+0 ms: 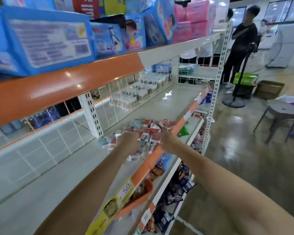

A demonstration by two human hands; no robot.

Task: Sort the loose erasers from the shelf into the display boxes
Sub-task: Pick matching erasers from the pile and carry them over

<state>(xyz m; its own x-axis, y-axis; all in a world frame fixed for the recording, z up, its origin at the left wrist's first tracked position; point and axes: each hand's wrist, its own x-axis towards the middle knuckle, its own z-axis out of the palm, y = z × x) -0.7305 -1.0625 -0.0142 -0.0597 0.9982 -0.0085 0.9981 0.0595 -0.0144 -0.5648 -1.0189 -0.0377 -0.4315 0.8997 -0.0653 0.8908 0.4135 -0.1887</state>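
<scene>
Erasers (148,131): heaped at the shelf's (159,102) front edge.
Left hand (129,141): laid on heap; finger state indiscernible.
Right hand (166,139): at heap's edge; fingers blurred, indiscernible.

Light: bright, even, from overhead.
Glare: white spots on the orange shelf edge (66,85) at left and the glossy floor (236,150) at right.
Blur: motion smear throughout.
Distortion: wide-angle bending at the edges.

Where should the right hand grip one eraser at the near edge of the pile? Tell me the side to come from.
Judging from a blurred view: take an eraser at the rim of the pile of erasers across its short sides, thumb and forefinger. The right hand would best come from above, over the orange shelf lip, since the small flat packets lie heaped on the shelf and the lip blocks a level approach.
</scene>
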